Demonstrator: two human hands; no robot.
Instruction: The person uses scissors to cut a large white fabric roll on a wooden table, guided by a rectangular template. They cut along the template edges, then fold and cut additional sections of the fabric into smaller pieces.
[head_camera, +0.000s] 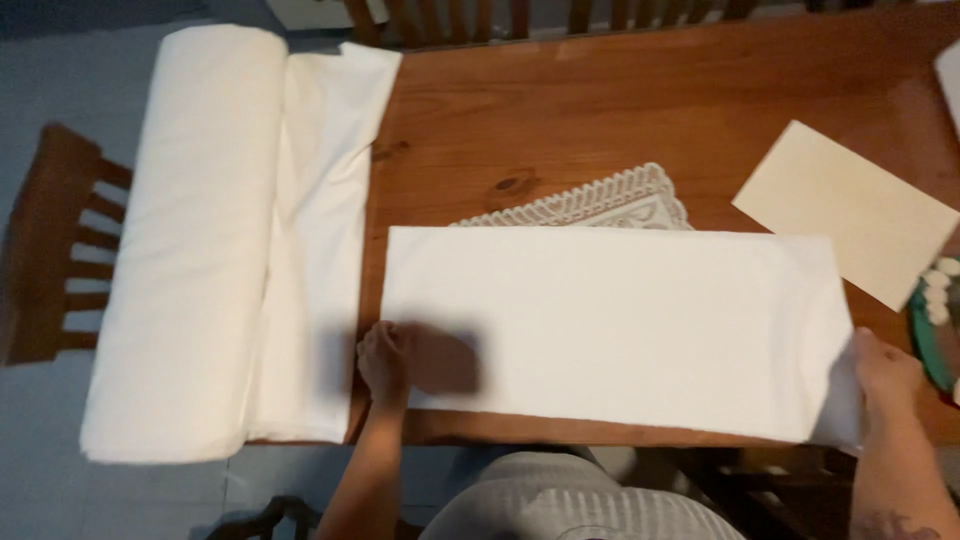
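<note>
- Table (600, 120): wood, bearing everything here.
- Bolt (190, 240) of cream fabric lies across the table's left end, overhanging a chair (55, 250).
- Cloth (610, 330): folded white rectangle at the near edge, covering part of a lace mat (610, 200); a tan card (850, 210) lies beyond.
- Folding looks under way; squaring the ends seems due.
- Left hand (385, 362): closed on the cloth's left corner.
- Right hand (885, 375): gripping its right end.

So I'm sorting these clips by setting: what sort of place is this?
Probably a home dining room used for sewing or fabric work. A wooden table with slatted wooden chairs, a lace doily, and a big bolt of cream cloth beside a folded piece point that way.
</note>
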